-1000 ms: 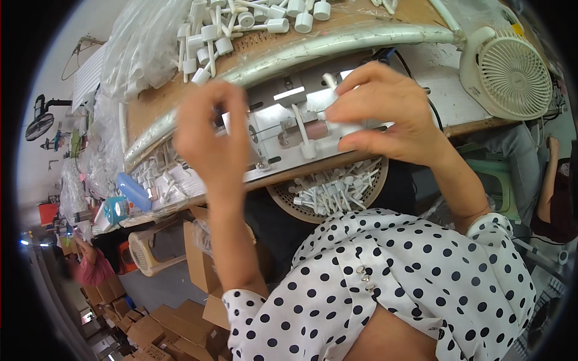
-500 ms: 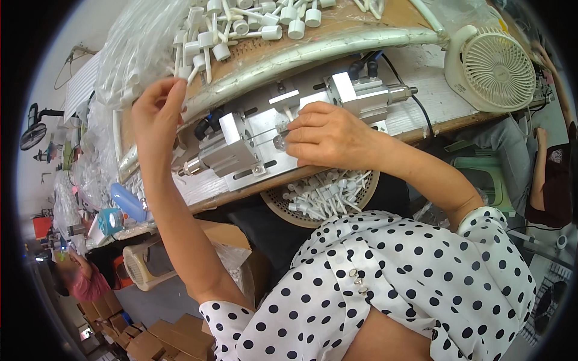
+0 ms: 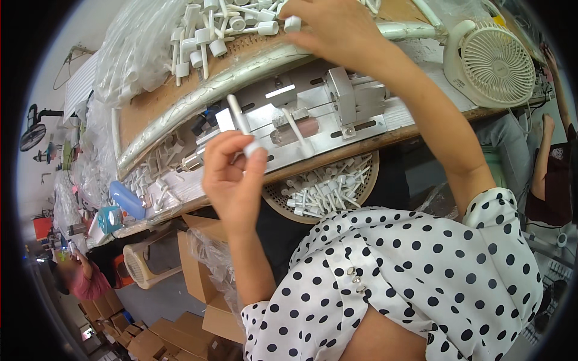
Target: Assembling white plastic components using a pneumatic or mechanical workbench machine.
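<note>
Pinched narrowly between thumb and fingers of the left hand (image 3: 232, 183), over the near left part of the metal fixture (image 3: 342, 96): a white capped applicator (image 3: 238, 114), stem slanting up toward the far left, cap at the fingertips. Reaching across to the far side with the right hand (image 3: 337, 30), thumb and fingers parted around a white cap (image 3: 292, 24) at the edge of the loose heap (image 3: 208, 39); cannot tell a firm pinch from a mere touch. Lying aslant across the middle of the fixture, clear of both hands: a second applicator (image 3: 293, 124), cap end toward the near side. Under the heap, a brown board (image 3: 153, 102), bordered on the near side by a plastic-wrapped tube (image 3: 265, 62). Just below the near bench edge, a round beige basket (image 3: 276, 201) full of similar white pieces. Toward the right, a cream fan (image 3: 497, 69); toward the far left, clear plastic bags (image 3: 135, 48).
</note>
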{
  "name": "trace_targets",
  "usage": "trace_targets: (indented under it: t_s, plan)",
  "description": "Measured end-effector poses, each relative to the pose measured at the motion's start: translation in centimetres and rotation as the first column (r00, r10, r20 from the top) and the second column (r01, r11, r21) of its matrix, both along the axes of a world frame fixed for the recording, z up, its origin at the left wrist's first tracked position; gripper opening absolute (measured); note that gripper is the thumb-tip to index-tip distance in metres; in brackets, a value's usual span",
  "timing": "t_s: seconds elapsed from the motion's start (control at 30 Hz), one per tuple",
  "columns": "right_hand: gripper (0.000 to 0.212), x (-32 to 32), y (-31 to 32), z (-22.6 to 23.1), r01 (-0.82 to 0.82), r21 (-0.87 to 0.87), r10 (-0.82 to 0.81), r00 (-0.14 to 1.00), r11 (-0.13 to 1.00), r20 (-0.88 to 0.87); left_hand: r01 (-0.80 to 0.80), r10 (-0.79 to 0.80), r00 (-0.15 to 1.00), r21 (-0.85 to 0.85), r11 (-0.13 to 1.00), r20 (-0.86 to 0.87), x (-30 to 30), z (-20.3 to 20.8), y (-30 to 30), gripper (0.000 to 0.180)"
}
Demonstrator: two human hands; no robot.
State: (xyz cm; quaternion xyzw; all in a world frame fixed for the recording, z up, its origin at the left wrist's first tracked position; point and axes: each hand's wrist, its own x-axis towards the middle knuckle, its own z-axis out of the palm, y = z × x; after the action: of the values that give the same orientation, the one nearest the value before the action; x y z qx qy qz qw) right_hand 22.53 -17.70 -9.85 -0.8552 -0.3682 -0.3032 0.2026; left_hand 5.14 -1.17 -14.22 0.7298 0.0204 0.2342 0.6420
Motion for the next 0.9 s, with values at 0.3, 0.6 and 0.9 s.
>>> trace_targets:
  t_s: [0.3, 0.6, 0.9]
  plan:
    - [0.015, 0.7, -0.1, 1.2, -0.094, 0.095, 0.113, 0.968, 0.991, -0.224, -0.075, 0.025, 0.996, 0.648, 0.758, 0.087, 0.5, -2.6, -3.6, 0.020]
    - [0.021, -3.3, -4.0, 0.7, -0.232, 0.531, 0.470, 0.800, 0.815, -0.373, -0.040, 0.025, 0.999, 0.756, 0.653, 0.031, 1.6, -2.2, -4.8, 0.016]
    - [0.019, -7.3, -4.8, -1.2, -0.484, 0.481, 0.640, 0.729, 0.732, -0.241, -0.273, 0.103, 0.952, 0.650, 0.709, 0.287, 9.6, 3.3, -1.7, 0.023]
